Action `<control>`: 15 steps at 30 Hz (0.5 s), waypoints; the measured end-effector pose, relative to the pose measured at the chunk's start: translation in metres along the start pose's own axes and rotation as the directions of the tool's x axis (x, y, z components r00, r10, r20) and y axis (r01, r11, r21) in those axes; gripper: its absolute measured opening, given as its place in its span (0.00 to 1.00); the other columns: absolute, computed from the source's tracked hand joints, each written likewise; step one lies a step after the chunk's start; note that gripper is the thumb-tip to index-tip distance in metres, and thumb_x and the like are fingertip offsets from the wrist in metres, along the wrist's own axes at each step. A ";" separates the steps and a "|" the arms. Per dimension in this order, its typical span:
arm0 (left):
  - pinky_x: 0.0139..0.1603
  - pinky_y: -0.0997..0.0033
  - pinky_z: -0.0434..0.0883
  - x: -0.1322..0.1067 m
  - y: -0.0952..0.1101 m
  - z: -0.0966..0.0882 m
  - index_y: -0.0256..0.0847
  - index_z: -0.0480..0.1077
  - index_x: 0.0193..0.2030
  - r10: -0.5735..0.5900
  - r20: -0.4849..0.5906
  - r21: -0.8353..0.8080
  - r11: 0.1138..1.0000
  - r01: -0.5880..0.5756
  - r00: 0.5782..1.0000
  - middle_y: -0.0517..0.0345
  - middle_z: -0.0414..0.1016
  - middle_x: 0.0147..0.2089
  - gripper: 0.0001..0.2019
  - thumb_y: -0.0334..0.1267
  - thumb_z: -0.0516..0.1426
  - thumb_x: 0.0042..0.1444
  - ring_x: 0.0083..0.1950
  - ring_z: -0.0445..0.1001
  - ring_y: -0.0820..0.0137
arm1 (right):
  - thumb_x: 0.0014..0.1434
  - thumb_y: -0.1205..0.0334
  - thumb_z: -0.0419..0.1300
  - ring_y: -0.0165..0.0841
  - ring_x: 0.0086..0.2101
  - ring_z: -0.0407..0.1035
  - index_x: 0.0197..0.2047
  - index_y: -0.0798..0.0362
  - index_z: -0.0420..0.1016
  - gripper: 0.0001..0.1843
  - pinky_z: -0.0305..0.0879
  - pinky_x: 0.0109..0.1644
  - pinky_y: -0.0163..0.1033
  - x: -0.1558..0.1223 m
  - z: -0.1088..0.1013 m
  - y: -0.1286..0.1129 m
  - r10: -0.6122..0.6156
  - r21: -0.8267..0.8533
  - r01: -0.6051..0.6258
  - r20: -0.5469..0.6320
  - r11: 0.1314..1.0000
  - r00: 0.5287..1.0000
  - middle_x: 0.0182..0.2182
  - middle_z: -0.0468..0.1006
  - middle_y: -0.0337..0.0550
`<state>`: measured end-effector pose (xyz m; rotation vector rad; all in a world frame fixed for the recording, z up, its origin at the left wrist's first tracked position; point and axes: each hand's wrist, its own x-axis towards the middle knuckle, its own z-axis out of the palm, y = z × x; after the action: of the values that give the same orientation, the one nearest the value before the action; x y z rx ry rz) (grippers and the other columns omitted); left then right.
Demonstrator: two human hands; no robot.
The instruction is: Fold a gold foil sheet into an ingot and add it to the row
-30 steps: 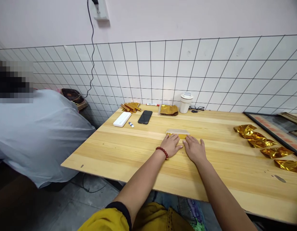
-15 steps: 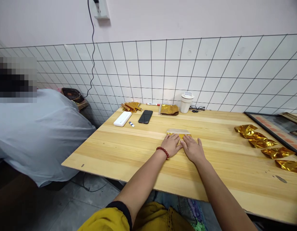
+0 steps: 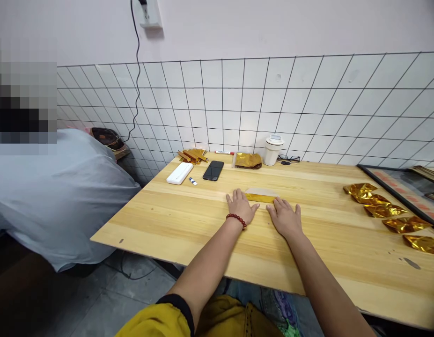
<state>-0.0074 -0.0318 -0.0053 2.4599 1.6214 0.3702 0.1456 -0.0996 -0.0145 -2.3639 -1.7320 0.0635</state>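
Note:
A sheet of gold foil paper point(image 3: 261, 197) lies on the wooden table in front of me, its near part folded into a gold strip and its pale underside showing beyond. My left hand point(image 3: 240, 207) is flat at the strip's left end, fingers spread, a red bead bracelet point(image 3: 237, 218) on its wrist. At the right end, my right hand point(image 3: 284, 216) rests palm down with its fingertips at the strip's corner and the thumb apart. Neither hand grips the paper. Several folded gold foil pieces point(image 3: 384, 210) lie in a row to the right.
Along the back are gold paper strips point(image 3: 194, 155), a marker point(image 3: 224, 152), a stack of gold paper point(image 3: 248, 160), a white cup point(image 3: 273, 150) and glasses point(image 3: 289, 159). A white power bank point(image 3: 180, 173) and phone point(image 3: 213, 170) lie nearer. A person in a light shirt point(image 3: 62, 196) sits at left.
My hands have moved apart along the fold, the left one to the left and the right one slightly to the right. More of the gold strip now shows between them.

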 end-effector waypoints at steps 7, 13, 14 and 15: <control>0.73 0.46 0.39 -0.002 0.005 -0.005 0.32 0.43 0.73 0.281 -0.139 -0.038 0.957 -0.289 0.950 0.40 0.37 0.76 0.40 0.57 0.48 0.62 0.76 0.34 0.56 | 0.70 0.48 0.38 0.40 0.67 0.48 0.67 0.55 0.58 0.31 0.32 0.68 0.65 0.000 0.004 0.001 0.000 -0.029 0.000 0.000 1.000 1.000 0.69 0.55 0.49; 0.72 0.52 0.50 -0.004 0.006 0.005 0.35 0.59 0.67 0.370 0.073 -0.082 0.928 -0.364 0.926 0.42 0.54 0.72 0.31 0.54 0.46 0.64 0.73 0.51 0.57 | 0.69 0.48 0.37 0.44 0.66 0.49 0.68 0.58 0.57 0.33 0.33 0.67 0.65 0.001 0.005 0.002 0.086 -0.023 -0.087 -0.033 0.996 0.996 0.68 0.56 0.55; 0.72 0.52 0.50 -0.004 0.006 0.006 0.35 0.60 0.66 0.367 0.056 -0.078 0.929 -0.363 0.928 0.43 0.55 0.72 0.30 0.54 0.46 0.64 0.73 0.52 0.57 | 0.69 0.48 0.37 0.44 0.67 0.49 0.69 0.59 0.55 0.33 0.35 0.67 0.64 0.001 0.005 0.002 0.095 -0.008 -0.096 -0.056 0.995 0.994 0.68 0.55 0.56; 0.72 0.52 0.51 -0.004 0.006 0.007 0.36 0.60 0.66 0.368 0.043 -0.074 0.928 -0.365 0.929 0.43 0.56 0.71 0.30 0.53 0.47 0.64 0.72 0.52 0.57 | 0.69 0.49 0.38 0.44 0.67 0.48 0.70 0.60 0.52 0.34 0.37 0.68 0.63 0.001 0.005 0.003 0.076 0.006 -0.076 -0.081 0.997 0.994 0.69 0.53 0.56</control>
<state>-0.0019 -0.0376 -0.0105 2.6923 1.1020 0.3907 0.1479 -0.0990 -0.0198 -2.3951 -1.6043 -0.0176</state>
